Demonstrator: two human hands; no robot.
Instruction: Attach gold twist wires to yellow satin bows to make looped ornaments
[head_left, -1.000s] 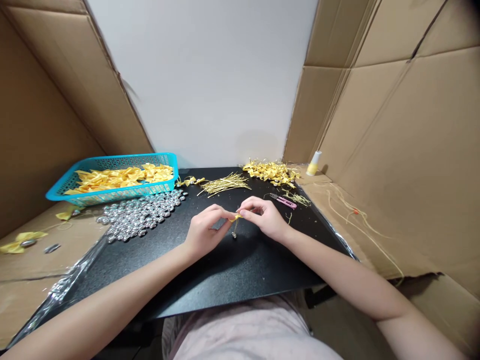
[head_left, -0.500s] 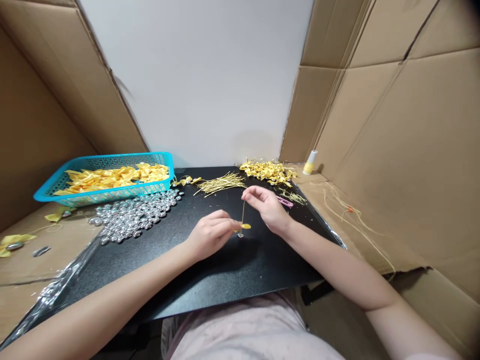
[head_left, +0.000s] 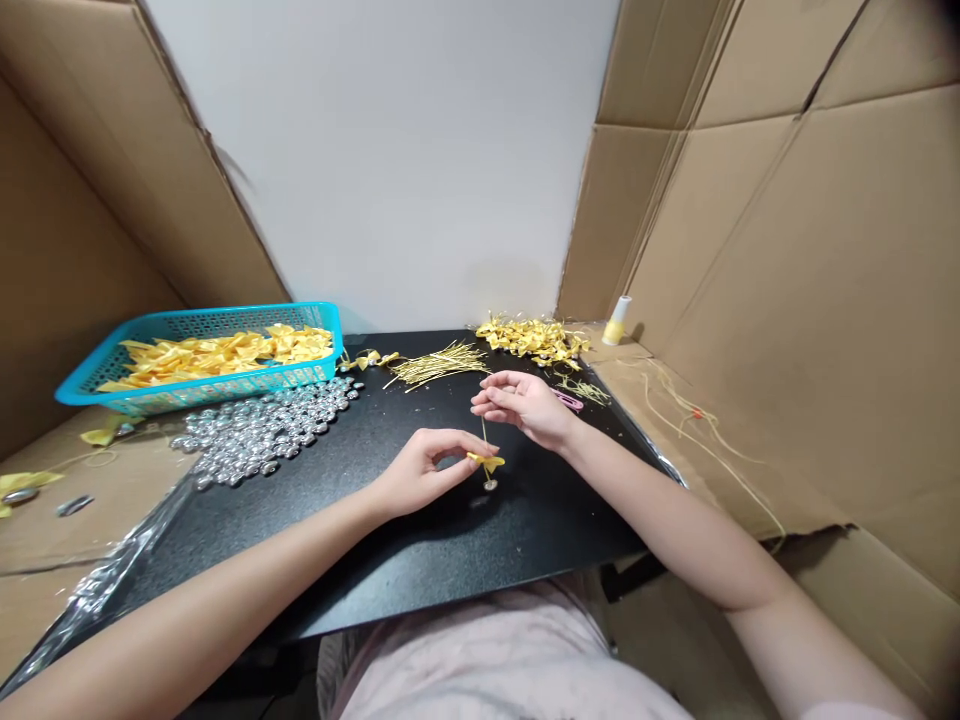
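Note:
My left hand (head_left: 424, 468) pinches a small yellow ribbon bow (head_left: 486, 461) just above the black table (head_left: 420, 540); a little silver bead (head_left: 490, 485) hangs under the bow. A thin gold wire (head_left: 484, 434) rises from the bow to my right hand (head_left: 525, 403), whose fingers are loosely stretched and hold the wire's upper end. Both hands are near the middle of the table, the right one a little farther back.
A turquoise basket (head_left: 150, 385) of yellow ribbon pieces stands at the back left, with a heap of silver beads (head_left: 259, 428) in front of it. Gold wires (head_left: 439, 364), finished yellow bows (head_left: 534, 339), pink snips (head_left: 568, 400) and a small bottle (head_left: 617, 322) lie at the back. Cardboard walls surround the table.
The hands have drawn apart. My right hand moved back and up, pulling the gold wire through, while my left hand lowered the bow with the bead toward me.

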